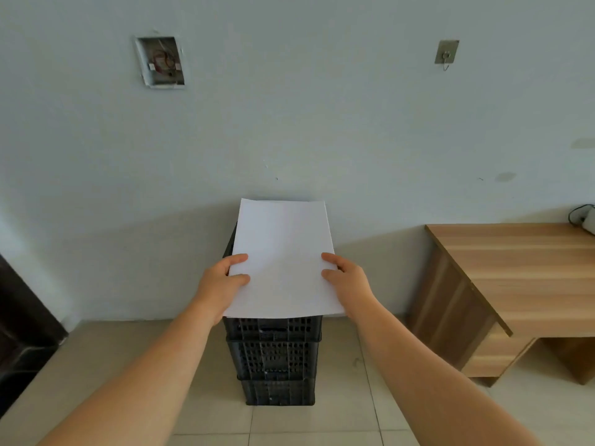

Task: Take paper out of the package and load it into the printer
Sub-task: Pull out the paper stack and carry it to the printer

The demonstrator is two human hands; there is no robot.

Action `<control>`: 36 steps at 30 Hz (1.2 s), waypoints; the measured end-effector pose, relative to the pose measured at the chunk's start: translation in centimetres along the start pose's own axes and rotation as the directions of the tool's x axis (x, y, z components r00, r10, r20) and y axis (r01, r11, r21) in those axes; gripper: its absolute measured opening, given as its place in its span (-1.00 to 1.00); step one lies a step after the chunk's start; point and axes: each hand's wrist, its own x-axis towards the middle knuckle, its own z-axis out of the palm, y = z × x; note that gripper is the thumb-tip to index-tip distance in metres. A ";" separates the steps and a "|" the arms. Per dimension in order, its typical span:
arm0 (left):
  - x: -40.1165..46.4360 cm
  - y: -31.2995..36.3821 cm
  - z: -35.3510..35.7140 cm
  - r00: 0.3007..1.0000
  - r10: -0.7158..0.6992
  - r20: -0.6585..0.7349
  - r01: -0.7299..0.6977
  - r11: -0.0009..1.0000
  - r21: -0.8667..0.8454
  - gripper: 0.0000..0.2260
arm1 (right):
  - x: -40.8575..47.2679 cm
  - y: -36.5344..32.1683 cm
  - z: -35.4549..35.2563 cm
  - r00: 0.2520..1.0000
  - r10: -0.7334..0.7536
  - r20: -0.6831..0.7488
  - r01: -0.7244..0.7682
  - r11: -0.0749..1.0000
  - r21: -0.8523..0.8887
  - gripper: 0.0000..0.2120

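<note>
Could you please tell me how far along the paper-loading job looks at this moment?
Done: the paper appears to be out of its package; no wrapper shows. In hand: the left hand and right hand grip its side edges, holding it above the stacked black crates. Left: loading it. No printer is clearly visible; only part of a pale device shows on the wooden desk.

Sparsely furnished office-type room, unfinished. Indicators: plain painted wall (322,123) with an open electrical box (160,61) exposing its wiring; tiled floor (322,420); wood-laminate desk (515,268) against the wall at right; black perforated plastic crates (273,358) stacked on the floor.
</note>
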 end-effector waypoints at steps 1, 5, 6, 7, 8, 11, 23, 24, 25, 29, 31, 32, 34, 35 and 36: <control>-0.3 0.6 0.8 1.000 0.028 -0.004 -0.027 1.000 0.008 -0.61 | -0.3 -0.3 -0.9 1.000 -0.017 -0.017 0.017 1.000 0.011 -0.64; -1.0 3.0 5.0 0.992 0.123 0.016 -0.124 0.992 0.026 -0.61 | -1.4 -1.3 -5.2 0.994 -0.072 -0.077 0.078 0.994 0.073 -0.62; -0.9 3.6 6.2 0.990 0.140 0.027 -0.141 0.990 0.018 -0.61 | -1.5 -1.4 -6.4 0.993 -0.076 -0.093 0.083 0.994 0.070 -0.61; -0.8 4.2 7.5 0.988 0.149 0.040 -0.149 0.989 0.014 -0.62 | -1.6 -1.4 -7.6 0.990 -0.082 -0.112 0.089 0.994 0.067 -0.59; -0.6 4.6 8.9 0.986 0.155 0.057 -0.156 0.988 0.005 -0.61 | -1.5 -1.3 -8.8 0.987 -0.087 -0.132 0.095 0.994 0.059 -0.58; 0.5 5.5 13.2 0.974 0.185 0.133 -0.186 0.983 -0.005 -0.63 | -1.1 -0.9 -12.7 0.974 -0.088 -0.211 0.091 0.996 0.005 -0.57; 4.7 9.0 34.8 0.808 0.272 0.522 -0.291 0.956 -0.048 -0.55 | -0.2 0.5 -30.0 0.809 -0.028 -0.587 -0.014 0.998 -0.067 -0.56; 4.7 9.3 36.6 0.795 0.272 0.542 -0.292 0.955 -0.051 -0.55 | -0.3 0.8 -31.5 0.788 -0.023 -0.615 -0.021 0.998 -0.064 -0.56; 4.7 9.5 38.5 0.785 0.268 0.559 -0.289 0.956 -0.053 -0.55 | -0.5 1.0 -32.9 0.766 -0.016 -0.643 -0.027 0.998 -0.057 -0.57; 3.7 10.5 45.7 0.732 0.269 0.626 -0.266 0.959 -0.101 -0.56 | -1.9 1.9 -38.7 0.682 0.003 -0.732 -0.043 0.998 -0.035 -0.57; 2.9 10.9 49.5 0.691 0.274 0.669 -0.264 0.957 -0.119 -0.58 | -2.8 2.6 -41.8 0.655 0.004 -0.756 -0.041 0.999 -0.031 -0.56; 2.5 11.1 51.4 0.669 0.278 0.689 -0.262 0.956 -0.132 -0.59 | -3.2 3.0 -43.6 0.642 0.004 -0.766 -0.037 0.999 -0.025 -0.55; 1.5 11.5 55.4 0.628 0.284 0.724 -0.271 0.953 -0.138 -0.61 | -4.2 4.1 -47.3 0.612 0.000 -0.791 -0.016 1.000 -0.013 -0.55; 0.7 11.7 57.3 0.605 0.283 0.745 -0.274 0.952 -0.139 -0.62 | -4.8 4.6 -49.3 0.599 -0.002 -0.801 -0.009 1.000 -0.009 -0.54; -0.3 11.9 59.3 0.582 0.279 0.764 -0.269 0.953 -0.143 -0.63 | -5.5 5.0 -51.3 0.587 -0.002 -0.809 -0.006 1.000 -0.007 -0.54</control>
